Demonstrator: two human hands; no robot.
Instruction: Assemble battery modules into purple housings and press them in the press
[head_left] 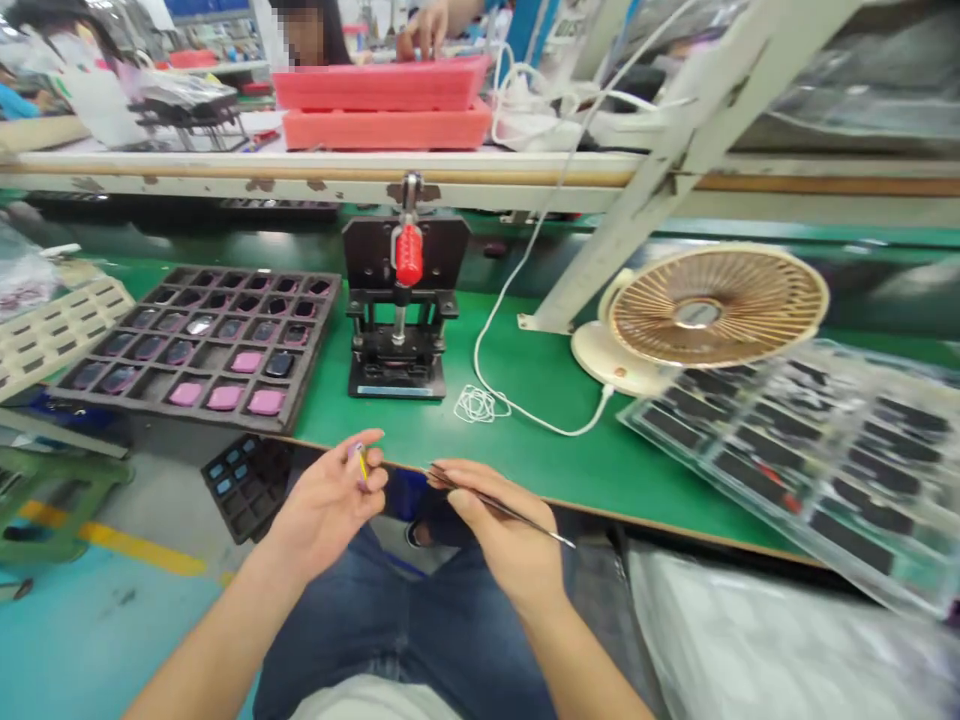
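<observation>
My left hand is held over my lap at the green bench's front edge, its fingers pinched on a small pale part with a yellow strip. To its right, my right hand grips thin metal tweezers, whose tips point left toward that part. Just beyond the hands a black hand press with a red handle stands on the bench. At its left lies a dark compartment tray that holds several small pink and dark parts.
A beige desk fan with a white cable stands at right. A clear tray of dark parts lies at the right front. A cream tray lies far left, a small black tray below the bench. Another person works behind pink foam trays.
</observation>
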